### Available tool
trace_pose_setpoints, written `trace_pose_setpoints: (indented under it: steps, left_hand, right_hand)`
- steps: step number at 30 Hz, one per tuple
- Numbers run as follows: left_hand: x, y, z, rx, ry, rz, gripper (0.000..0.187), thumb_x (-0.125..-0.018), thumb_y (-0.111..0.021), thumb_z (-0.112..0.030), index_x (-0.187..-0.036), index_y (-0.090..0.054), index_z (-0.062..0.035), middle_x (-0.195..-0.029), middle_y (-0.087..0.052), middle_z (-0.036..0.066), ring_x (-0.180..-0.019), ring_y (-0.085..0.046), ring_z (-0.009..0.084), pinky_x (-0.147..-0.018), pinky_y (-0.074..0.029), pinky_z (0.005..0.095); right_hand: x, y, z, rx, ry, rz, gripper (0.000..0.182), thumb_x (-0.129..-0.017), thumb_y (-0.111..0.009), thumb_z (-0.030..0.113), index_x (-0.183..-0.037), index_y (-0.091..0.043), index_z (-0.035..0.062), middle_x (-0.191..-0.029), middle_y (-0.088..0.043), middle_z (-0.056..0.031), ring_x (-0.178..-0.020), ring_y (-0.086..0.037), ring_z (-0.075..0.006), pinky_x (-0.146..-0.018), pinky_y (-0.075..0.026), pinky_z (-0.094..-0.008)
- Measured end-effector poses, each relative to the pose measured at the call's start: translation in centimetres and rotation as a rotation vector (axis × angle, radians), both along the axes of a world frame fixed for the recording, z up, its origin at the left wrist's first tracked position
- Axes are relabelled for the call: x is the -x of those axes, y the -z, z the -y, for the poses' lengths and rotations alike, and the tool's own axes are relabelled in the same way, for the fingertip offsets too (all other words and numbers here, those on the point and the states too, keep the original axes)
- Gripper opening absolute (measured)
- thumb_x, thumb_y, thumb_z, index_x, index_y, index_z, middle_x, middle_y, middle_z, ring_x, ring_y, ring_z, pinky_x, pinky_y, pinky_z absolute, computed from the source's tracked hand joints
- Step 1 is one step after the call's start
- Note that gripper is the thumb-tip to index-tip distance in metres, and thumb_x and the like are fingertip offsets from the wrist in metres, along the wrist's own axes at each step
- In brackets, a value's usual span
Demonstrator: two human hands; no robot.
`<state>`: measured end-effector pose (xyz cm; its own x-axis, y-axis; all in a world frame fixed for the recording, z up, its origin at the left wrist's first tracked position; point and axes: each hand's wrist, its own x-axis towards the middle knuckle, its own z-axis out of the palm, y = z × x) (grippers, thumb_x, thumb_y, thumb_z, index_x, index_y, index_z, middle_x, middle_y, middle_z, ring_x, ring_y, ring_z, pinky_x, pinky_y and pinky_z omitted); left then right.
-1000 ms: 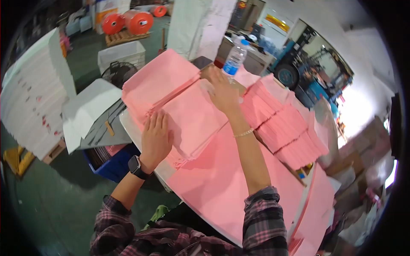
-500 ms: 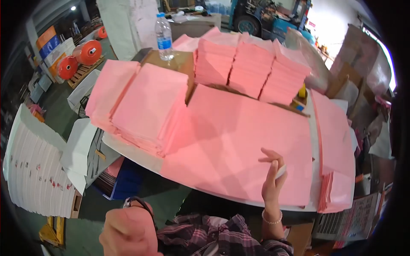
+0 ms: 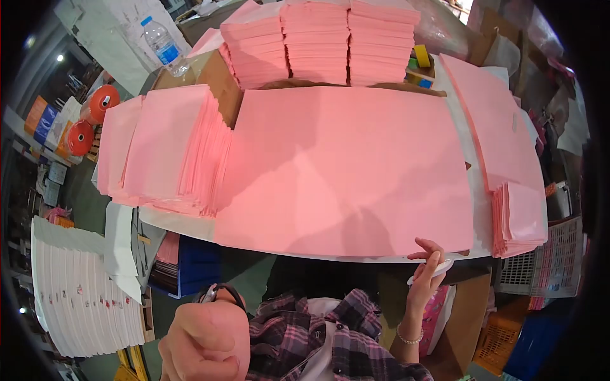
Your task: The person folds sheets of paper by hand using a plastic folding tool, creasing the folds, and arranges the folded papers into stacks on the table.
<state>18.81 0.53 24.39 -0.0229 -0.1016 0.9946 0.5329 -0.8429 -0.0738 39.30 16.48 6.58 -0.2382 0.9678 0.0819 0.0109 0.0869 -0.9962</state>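
My left hand (image 3: pixel 206 340) is a closed fist near the camera at the bottom left, with a dark band at the wrist; anything inside it is hidden. Past the table's front edge, my right hand (image 3: pixel 429 273) grips a flat white tool (image 3: pixel 443 268) between thumb and fingers. A large pink sheet surface (image 3: pixel 343 171) lies flat on the white table (image 3: pixel 175 220). Folded pink sheets (image 3: pixel 168 143) are stacked at its left, and a smaller folded pink pile (image 3: pixel 521 216) rests at the right.
Tall pink stacks (image 3: pixel 318 41) stand at the back. A water bottle (image 3: pixel 165 47) sits on a cardboard box (image 3: pixel 219 79). Yellow tape (image 3: pixel 421 56) is behind the sheet. White stacks (image 3: pixel 82 289) and a blue crate (image 3: pixel 197 267) are at the lower left.
The camera view has shifted and turned. My right hand, with the white tool, has gone from over the pink sheet to its front edge. My left hand remains a fist.
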Motion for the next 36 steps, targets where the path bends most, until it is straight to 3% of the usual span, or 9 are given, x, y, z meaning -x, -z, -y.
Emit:
trace_pose_setpoints:
  steps: [10,13,14,16,20,22,26,30,36]
  left_hand:
    - [1.1,2.1,1.4,0.096,-0.03,-0.105,0.031,-0.092,-0.059,-0.04,-0.116,-0.053,-0.0219,-0.075,-0.058,-0.008,-0.061,-0.043,0.0089,-0.068,-0.039,0.0362]
    - [1.5,6.7,3.8,0.222,-0.224,0.112,0.016,-0.094,-0.053,-0.017,-0.109,-0.056,-0.0108,-0.09,-0.057,0.006,-0.082,-0.054,0.0184,-0.068,-0.044,0.0307]
    - [2.6,9.5,4.0,0.283,-0.366,0.315,0.022,-0.094,-0.051,-0.016,-0.115,-0.053,-0.0092,-0.103,-0.054,0.007,-0.092,-0.053,0.0183,-0.077,-0.043,0.0332]
    - [5.1,15.0,4.6,0.373,-0.63,0.747,0.034,-0.095,-0.046,-0.014,-0.128,-0.048,-0.0061,-0.129,-0.05,0.01,-0.112,-0.05,0.0181,-0.095,-0.041,0.0381]
    - [14.2,21.0,8.3,0.17,-0.982,1.288,0.042,-0.098,-0.041,-0.015,-0.137,-0.041,-0.0005,-0.14,-0.044,0.014,-0.13,-0.041,0.0248,-0.11,-0.03,0.0369]
    - [17.7,21.9,10.4,0.16,-1.162,1.217,0.042,-0.099,-0.04,-0.014,-0.138,-0.04,0.0007,-0.14,-0.043,0.014,-0.131,-0.039,0.0247,-0.111,-0.027,0.0365]
    - [22.9,22.5,12.5,0.243,-1.295,1.103,0.044,-0.102,-0.038,-0.022,-0.139,-0.04,0.0021,-0.14,-0.044,0.013,-0.132,-0.039,0.025,-0.113,-0.025,0.0354]
    - [25.0,22.2,12.2,0.17,-1.244,1.126,0.042,-0.104,-0.037,-0.024,-0.137,-0.043,0.001,-0.136,-0.046,0.013,-0.13,-0.04,0.0232,-0.111,-0.026,0.0342]
    - [27.0,22.7,12.9,0.102,-1.21,1.223,0.031,-0.101,-0.047,-0.018,-0.124,-0.054,0.0019,-0.122,-0.054,0.009,-0.115,-0.05,0.0193,-0.1,-0.037,0.0303]
  right_hand:
    - [1.9,0.6,-0.2,0.076,-0.026,0.001,0.04,-0.105,-0.035,0.034,-0.111,-0.06,0.0033,-0.11,-0.067,-0.0088,-0.078,-0.062,-0.0075,-0.044,-0.026,-0.0152]
    - [6.7,-1.5,0.7,0.175,-0.18,-0.054,0.043,-0.105,-0.035,0.037,-0.122,-0.057,0.0038,-0.122,-0.063,-0.0103,-0.097,-0.063,-0.0098,-0.045,-0.026,-0.0141]
    - [8.7,-1.9,1.2,0.158,-0.225,-0.053,0.043,-0.105,-0.035,0.037,-0.122,-0.057,0.0038,-0.122,-0.063,-0.0103,-0.097,-0.063,-0.0098,-0.045,-0.026,-0.0141]
    - [12.9,-2.5,2.2,0.052,-0.518,-0.027,0.046,-0.106,-0.035,0.034,-0.138,-0.047,0.0035,-0.137,-0.054,-0.0121,-0.116,-0.058,-0.0173,-0.062,-0.043,-0.0179]
    - [22.1,-2.7,4.6,0.088,-0.912,-0.028,0.06,-0.103,-0.039,0.046,-0.147,-0.034,0.0065,-0.145,-0.045,-0.0133,-0.124,-0.054,-0.0211,-0.065,-0.045,-0.0194]
    - [26.9,-1.9,5.6,0.219,-1.111,-0.145,0.065,-0.102,-0.04,0.048,-0.152,-0.025,0.0085,-0.149,-0.039,-0.0132,-0.131,-0.046,-0.0254,-0.091,-0.047,-0.0332]
    - [34.0,-4.3,8.0,0.599,-1.138,-0.128,0.061,-0.103,-0.038,0.046,-0.149,-0.028,0.0079,-0.147,-0.038,-0.0121,-0.134,-0.039,-0.0271,-0.106,-0.038,-0.0427]
    - [38.0,-4.9,8.5,0.817,-1.164,-0.218,0.057,-0.104,-0.038,0.044,-0.148,-0.028,0.0098,-0.15,-0.032,-0.0091,-0.138,-0.033,-0.0228,-0.109,-0.033,-0.0429]
    - [39.4,-6.0,9.5,0.681,-1.271,-0.163,0.049,-0.104,-0.037,0.042,-0.14,-0.037,0.0089,-0.137,-0.045,-0.0079,-0.128,-0.043,-0.0233,-0.102,-0.041,-0.0475]
